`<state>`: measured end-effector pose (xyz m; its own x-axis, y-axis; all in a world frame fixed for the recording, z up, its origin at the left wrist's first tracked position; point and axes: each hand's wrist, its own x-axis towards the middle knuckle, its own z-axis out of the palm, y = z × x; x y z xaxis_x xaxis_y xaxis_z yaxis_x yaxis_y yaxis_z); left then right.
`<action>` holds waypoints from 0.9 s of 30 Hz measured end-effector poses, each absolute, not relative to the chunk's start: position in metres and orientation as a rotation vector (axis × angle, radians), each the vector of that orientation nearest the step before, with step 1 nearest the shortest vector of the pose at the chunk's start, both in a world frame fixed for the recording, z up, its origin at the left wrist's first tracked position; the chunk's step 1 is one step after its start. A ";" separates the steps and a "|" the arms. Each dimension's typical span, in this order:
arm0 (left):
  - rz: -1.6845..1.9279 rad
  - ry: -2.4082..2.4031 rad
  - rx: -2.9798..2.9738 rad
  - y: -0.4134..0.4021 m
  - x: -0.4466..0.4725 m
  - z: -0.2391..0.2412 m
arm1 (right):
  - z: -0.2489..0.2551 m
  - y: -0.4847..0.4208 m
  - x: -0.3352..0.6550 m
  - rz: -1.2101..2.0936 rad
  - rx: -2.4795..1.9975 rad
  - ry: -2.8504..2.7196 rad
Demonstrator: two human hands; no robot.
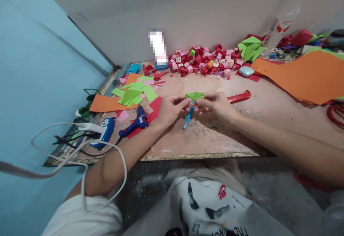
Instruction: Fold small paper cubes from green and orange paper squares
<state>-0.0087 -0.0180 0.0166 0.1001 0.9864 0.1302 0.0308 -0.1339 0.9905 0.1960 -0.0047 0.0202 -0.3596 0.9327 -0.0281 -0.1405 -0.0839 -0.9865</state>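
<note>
Both of my hands meet above the middle of the worktable [268,121] and pinch a small folded green paper piece [194,95]. My left hand [169,108] grips its left end with closed fingers. My right hand [217,105] grips its right end the same way. A blue pen-like tool [187,118] lies on the table just under my fingers. A red-handled cutter [239,97] lies right behind my right hand.
A blue glue gun [134,123] and a power strip [103,132] with white cables sit at the left. Green and orange paper scraps [131,94] lie behind them. A heap of small red and pink folded cubes [204,62] lines the wall. Large orange sheets [303,74] cover the right.
</note>
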 end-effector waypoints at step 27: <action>1.093 1.103 1.389 -0.014 -0.013 0.012 | 0.022 -0.002 0.197 1.508 -0.968 -1.492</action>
<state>-0.0131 -0.0143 0.0125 0.1719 0.9833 0.0602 0.0693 -0.0730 0.9949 0.1973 -0.0025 0.0216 -0.3982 0.9173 0.0096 -0.0196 0.0020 -0.9998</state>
